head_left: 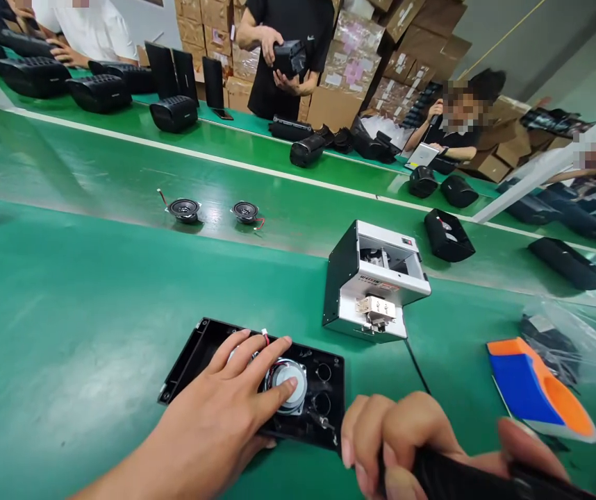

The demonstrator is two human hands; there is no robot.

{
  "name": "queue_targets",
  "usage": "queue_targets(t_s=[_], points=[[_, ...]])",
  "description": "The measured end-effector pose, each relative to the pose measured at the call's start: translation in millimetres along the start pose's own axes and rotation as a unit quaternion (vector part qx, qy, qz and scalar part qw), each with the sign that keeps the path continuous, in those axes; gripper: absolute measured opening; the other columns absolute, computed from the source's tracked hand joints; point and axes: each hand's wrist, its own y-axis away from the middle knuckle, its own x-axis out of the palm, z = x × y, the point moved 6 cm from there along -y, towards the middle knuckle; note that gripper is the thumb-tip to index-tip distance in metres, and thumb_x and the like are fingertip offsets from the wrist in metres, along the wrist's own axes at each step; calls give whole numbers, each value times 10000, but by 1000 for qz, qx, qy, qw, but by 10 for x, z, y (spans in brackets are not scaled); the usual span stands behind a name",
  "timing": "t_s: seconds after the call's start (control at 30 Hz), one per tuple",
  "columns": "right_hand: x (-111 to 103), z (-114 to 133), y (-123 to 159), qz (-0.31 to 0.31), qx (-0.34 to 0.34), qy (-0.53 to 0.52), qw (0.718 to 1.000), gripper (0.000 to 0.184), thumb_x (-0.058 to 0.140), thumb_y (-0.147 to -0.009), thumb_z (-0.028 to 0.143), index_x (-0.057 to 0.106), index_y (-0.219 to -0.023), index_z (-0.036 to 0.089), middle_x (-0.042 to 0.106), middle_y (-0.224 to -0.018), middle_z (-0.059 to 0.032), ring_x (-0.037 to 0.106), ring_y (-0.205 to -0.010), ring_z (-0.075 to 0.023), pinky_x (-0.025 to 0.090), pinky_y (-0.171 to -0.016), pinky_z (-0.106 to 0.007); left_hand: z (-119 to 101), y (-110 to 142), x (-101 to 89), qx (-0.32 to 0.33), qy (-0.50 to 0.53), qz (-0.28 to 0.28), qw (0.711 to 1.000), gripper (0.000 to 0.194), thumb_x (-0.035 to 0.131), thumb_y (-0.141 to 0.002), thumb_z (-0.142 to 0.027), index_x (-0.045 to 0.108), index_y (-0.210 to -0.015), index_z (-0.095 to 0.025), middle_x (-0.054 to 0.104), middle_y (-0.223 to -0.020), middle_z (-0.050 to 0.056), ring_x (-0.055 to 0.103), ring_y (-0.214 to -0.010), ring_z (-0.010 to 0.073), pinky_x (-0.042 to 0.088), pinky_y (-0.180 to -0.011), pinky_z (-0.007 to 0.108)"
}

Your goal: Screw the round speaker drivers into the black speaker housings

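Note:
My left hand (228, 403) lies flat, fingers spread, on a black plastic speaker panel (194, 357) resting on the green bench, its fingertips touching a round silver speaker driver (292, 389) seated in the panel. A red and white wire end (265, 336) pokes up beside my fingers. My right hand (407, 434) is wrapped around a black tool handle (465, 479) at the bottom edge, just right of the panel; the tool's tip is out of view.
A white screw-feeder box (376, 281) with a black cable stands behind the panel. Two loose speaker drivers (184, 209) (246, 211) sit on the conveyor belt. An orange-and-blue object (537, 389) and a plastic bag lie right. Other people handle black speaker housings (101, 92) across the line.

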Motion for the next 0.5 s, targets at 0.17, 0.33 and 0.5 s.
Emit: queue_targets(t_s=[0.17, 0.33, 0.5], points=[[153, -16, 9, -111, -60, 28, 992, 528, 696, -1129, 181, 456, -1535, 417, 611, -794, 74, 554, -463, -150, 484, -441, -304, 4, -13, 9, -3, 5, 11, 1000, 629, 985, -866, -447, 739, -1438, -356, 527, -1749, 148, 575, -1538, 485, 487, -1252, 791], [194, -48, 40, -117, -60, 23, 991, 610, 720, -1149, 201, 361, -1613, 369, 614, -817, 61, 556, -516, -146, 499, -476, -301, 0, 17, -2, 13, -2, -12, 1000, 580, 946, -902, -491, 746, -1424, -338, 549, -1727, 171, 585, -1533, 475, 488, -1257, 781], [264, -62, -55, -60, -75, 21, 995, 497, 656, -1156, 173, 456, -1553, 397, 560, -810, 60, 520, -519, -150, 445, -443, -267, 19, 39, 32, 24, 11, -35, 999, 582, 926, -913, -531, 742, -1431, -339, 551, -1729, 157, 531, -1587, 452, 390, -1333, 777]])
